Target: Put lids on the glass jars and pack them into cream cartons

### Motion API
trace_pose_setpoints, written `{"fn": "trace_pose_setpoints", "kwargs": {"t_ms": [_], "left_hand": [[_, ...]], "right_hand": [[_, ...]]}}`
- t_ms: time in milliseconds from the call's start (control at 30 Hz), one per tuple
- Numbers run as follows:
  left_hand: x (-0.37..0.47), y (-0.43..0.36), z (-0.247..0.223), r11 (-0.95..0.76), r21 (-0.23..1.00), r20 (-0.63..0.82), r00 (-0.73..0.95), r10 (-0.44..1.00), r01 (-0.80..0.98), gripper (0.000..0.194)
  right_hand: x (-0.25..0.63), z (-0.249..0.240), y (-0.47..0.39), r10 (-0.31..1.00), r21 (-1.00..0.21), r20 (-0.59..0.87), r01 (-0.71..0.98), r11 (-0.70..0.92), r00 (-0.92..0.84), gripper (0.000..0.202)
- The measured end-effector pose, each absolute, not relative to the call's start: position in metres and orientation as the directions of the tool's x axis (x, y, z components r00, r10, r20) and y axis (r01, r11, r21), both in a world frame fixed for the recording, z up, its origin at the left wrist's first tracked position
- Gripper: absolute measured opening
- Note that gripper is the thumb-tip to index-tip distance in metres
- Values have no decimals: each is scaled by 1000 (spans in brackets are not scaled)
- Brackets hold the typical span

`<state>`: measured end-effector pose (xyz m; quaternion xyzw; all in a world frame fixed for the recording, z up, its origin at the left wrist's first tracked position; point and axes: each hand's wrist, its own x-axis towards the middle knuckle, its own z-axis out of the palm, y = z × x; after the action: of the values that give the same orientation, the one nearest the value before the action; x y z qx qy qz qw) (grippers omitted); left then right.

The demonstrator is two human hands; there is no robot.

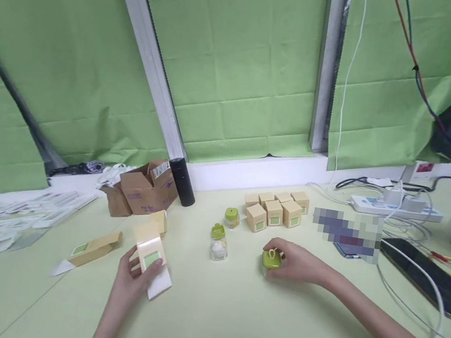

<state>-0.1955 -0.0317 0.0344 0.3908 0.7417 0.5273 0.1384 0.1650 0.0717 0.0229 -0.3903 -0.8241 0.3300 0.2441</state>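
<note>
Carton (153, 256) held by left hand (132, 280) could be creased by overtight pinching; well rightward, green-lidded jar (270, 260) is seemingly gripped by right hand (295, 261).

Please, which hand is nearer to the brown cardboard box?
The left hand. It is in front of the brown cardboard box, holding a small carton; the right hand is well to the right, gripping a green-lidded jar.

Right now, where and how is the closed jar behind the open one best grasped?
Probably by the sides of the closed jar, reaching down from above: it stands upright with its green lid on top and nothing over it, while the open jar sits in front.
</note>
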Motion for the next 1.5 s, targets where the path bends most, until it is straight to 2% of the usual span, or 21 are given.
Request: {"fn": "trace_pose_setpoints", "kwargs": {"t_ms": [67, 133, 233, 300, 433, 533, 667, 833, 900, 1133, 1267, 1500], "left_hand": [[-166, -38, 45, 33, 917, 233, -598, 767, 398, 88], [-133, -34, 53, -74, 939, 226, -441, 868, 335, 89], [-81, -17, 55, -102, 977, 111, -41, 993, 188, 91], [-53, -3, 51, -99, 990, 82, 167, 983, 98, 87], [-20, 13, 40, -62, 996, 37, 359, 933, 59, 91], [-13, 15, 35, -58, 994, 11, 454, 891, 89, 88], [-12, 14, 25, -35, 997, -4, 484, 875, 72, 82], [-14, 13, 7, 68, 997, -43, 423, 905, -44, 93], [-16, 14, 2, 90, 993, -50, 404, 913, -80, 91], [-21, 15, 1, 75, 993, -44, 311, 949, -89, 84], [-18, 14, 0, 102, 992, -69, 365, 928, -71, 83], [-14, 15, -1, 89, 994, -59, 361, 931, -68, 65]], "right_hand": [[164, 29, 69, 805, -750, 206, 438, 495, -557, 43], [161, 37, 66, 821, -805, 266, 352, 478, -505, 46], [158, 47, 64, 861, -879, 327, 210, 429, -390, 49], [160, 52, 65, 887, -908, 348, 126, 399, -303, 49], [171, 56, 72, 928, -934, 354, 15, 358, -121, 48], [175, 53, 75, 936, -955, 297, -52, 293, -188, 49], [170, 43, 73, 915, -967, 244, -154, 204, -322, 45], [164, 37, 71, 904, -974, 184, -198, 113, -386, 41], [166, 37, 72, 905, -975, 171, -198, 99, -390, 38], [176, 39, 77, 903, -998, 24, -60, -2, -429, 39], [173, 35, 74, 880, -994, -100, 75, -73, -464, 38], [165, 24, 71, 834, -986, -156, 137, -97, -530, 36]]}}
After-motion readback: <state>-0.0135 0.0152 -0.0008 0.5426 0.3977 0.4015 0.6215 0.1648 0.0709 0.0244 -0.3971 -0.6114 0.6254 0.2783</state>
